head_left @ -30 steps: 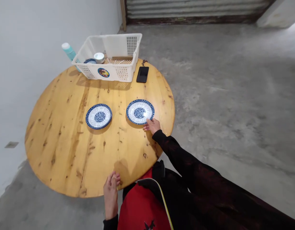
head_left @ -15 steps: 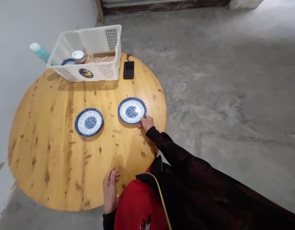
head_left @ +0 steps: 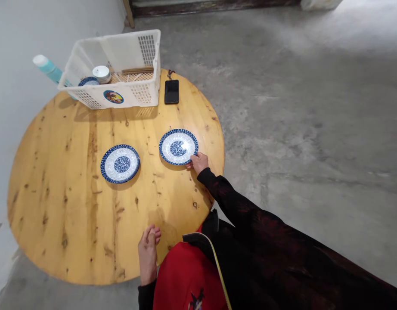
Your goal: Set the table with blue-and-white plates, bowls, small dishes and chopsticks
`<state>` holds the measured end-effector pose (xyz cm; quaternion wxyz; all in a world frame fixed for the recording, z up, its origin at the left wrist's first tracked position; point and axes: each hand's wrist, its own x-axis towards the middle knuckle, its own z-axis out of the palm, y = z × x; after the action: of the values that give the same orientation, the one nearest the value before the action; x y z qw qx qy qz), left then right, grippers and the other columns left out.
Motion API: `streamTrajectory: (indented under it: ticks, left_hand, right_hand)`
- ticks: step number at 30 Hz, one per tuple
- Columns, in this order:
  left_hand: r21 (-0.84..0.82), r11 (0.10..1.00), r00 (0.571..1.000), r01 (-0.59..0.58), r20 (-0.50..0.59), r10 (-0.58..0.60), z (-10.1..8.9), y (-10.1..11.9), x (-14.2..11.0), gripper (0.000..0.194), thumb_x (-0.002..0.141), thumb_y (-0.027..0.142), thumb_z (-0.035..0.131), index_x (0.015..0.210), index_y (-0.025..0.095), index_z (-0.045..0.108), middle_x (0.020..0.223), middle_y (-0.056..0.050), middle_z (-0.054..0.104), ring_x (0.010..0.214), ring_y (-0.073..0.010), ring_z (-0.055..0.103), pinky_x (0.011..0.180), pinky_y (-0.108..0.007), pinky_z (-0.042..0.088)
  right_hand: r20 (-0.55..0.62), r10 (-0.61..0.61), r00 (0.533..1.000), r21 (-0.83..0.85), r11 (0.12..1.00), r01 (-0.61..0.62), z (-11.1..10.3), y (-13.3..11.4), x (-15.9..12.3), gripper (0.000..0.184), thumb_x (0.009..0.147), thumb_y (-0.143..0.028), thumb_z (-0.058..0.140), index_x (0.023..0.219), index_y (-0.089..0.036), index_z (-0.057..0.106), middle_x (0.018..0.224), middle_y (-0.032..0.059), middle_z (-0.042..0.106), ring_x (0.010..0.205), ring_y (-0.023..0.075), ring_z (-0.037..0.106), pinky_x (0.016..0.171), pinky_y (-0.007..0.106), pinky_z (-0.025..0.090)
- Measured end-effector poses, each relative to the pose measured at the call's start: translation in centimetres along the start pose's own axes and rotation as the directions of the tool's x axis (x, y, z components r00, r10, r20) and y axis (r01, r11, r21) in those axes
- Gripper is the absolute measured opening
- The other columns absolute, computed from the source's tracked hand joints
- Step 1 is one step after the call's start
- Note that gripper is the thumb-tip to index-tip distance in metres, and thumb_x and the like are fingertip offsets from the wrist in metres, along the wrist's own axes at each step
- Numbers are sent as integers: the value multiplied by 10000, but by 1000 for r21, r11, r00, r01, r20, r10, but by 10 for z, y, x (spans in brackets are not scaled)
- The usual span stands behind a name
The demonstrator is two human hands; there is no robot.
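Evidently, the right hand (head_left: 199,162) holds the round blue-and-white patterned ceramic plate (head_left: 178,147) by its near right rim, the fingers nearly closed with the thumb above and the others tucked under the edge, a grip that probably steadies it without covering its face. Whether the plate is wholly down on the round yellow-brown wooden counter (head_left: 72,172), I cannot tell. The left hand (head_left: 148,254) hangs at the near edge, its fingers loosely curled and partly open around nothing visible, perhaps because one hand suffices. A matching blue-rimmed ceramic plate (head_left: 121,164) lies face up to the left, well apart, so each rim is reachable. The white perforated plastic basket (head_left: 130,94) stands at the far side, its walls likely keeping the small white round dishes (head_left: 101,74) and thin brown sticks (head_left: 138,70) together.
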<state>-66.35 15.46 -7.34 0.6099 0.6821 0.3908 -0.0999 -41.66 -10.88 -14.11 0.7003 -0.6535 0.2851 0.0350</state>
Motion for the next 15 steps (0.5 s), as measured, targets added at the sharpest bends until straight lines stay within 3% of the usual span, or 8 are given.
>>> streamTrajectory:
  ticks: [4, 13, 15]
  left_hand:
    - [-17, 1000, 1000, 12, -8, -12, -4, -3, 2, 737, 643, 688, 782, 1102, 118, 691, 1039, -154, 749, 926, -239, 712, 859, -375, 556]
    - [-29, 999, 999, -45, 2, 45, -4, 3, 7, 590, 709, 611, 734, 1036, 121, 709, 932, -130, 749, 837, -213, 701, 784, -331, 538]
    - [-36, 996, 997, -80, -27, 79, -9, 8, 15, 545, 747, 573, 714, 1053, 123, 704, 946, -130, 745, 841, -211, 698, 781, -328, 537]
  right_hand:
    - [-50, 4, 999, 33, 999, -2, 0, -5, -7, 39, 762, -192, 568, 781, -212, 541, 506, -14, 627, 492, 185, 656, 467, 274, 576]
    - [-15, -1, 1000, 17, 1000, 2, -14, -1, -20, 152, 794, -258, 627, 720, -224, 499, 482, -18, 613, 443, 180, 624, 434, 286, 558]
    - [-60, -30, 998, -12, 999, 30, -21, 4, -28, 192, 805, -326, 632, 699, -210, 521, 497, -8, 613, 416, 163, 603, 392, 263, 520]
